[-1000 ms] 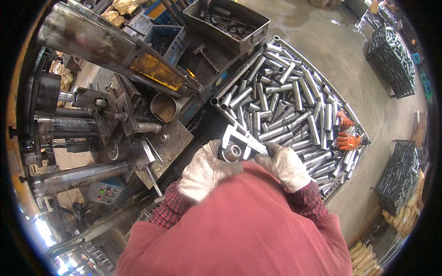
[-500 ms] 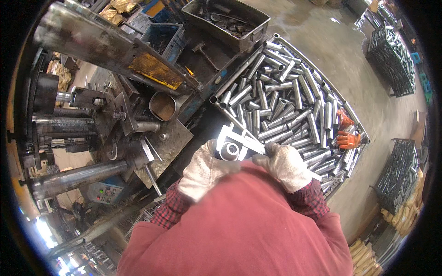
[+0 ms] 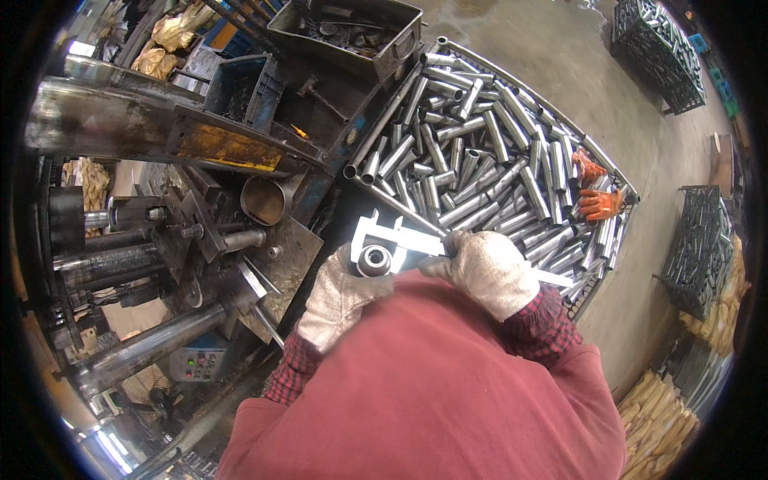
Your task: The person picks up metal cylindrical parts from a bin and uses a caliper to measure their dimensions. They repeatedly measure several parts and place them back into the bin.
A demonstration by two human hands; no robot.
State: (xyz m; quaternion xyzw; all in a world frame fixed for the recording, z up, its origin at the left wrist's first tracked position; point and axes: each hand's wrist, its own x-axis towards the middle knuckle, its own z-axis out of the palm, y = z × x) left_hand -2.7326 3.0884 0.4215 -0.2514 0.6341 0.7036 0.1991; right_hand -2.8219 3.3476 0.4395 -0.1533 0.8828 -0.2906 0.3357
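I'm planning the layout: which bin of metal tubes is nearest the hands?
The large bin beyond the right hand: orange gloves lie on its tubes; two black bins stand farther right.

No text, label, number or sign can be read. Any scale on the caliper (image 3: 400,238), which spans from the left grip (image 3: 338,298) to the right grip (image 3: 492,276), is too small and bright to make out; so is any marking on the control box (image 3: 197,365), below and left of the left grip.
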